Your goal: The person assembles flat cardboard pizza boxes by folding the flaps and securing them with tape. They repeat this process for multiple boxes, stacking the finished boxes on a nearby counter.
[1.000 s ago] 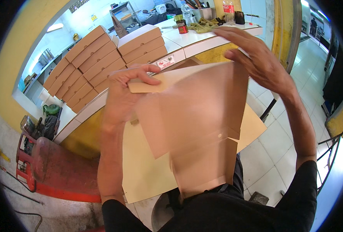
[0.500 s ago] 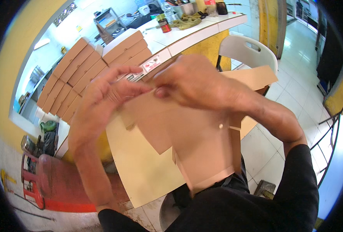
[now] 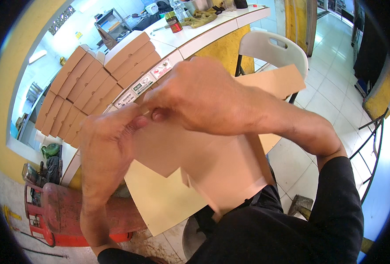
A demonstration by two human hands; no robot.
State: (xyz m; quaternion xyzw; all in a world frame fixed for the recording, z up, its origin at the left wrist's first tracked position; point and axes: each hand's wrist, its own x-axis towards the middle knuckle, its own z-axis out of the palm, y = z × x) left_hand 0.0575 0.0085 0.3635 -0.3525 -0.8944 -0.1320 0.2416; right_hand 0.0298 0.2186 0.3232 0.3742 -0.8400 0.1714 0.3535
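I have the left hand [image 3: 109,143] pinching the far left edge of a brown, partly folded cardboard box [image 3: 223,171], its thumb tip showing on the near side. My right hand [image 3: 195,97] is curled in close beside it, its grip also clasping that edge, the fingertips hidden behind. The box rests over the lap, partly covering a flat, cream cardboard sheet [image 3: 164,202]. Beyond, closed brown cardboard boxes [image 3: 89,86] stand stacked on a white-tiled bench [image 3: 207,37].
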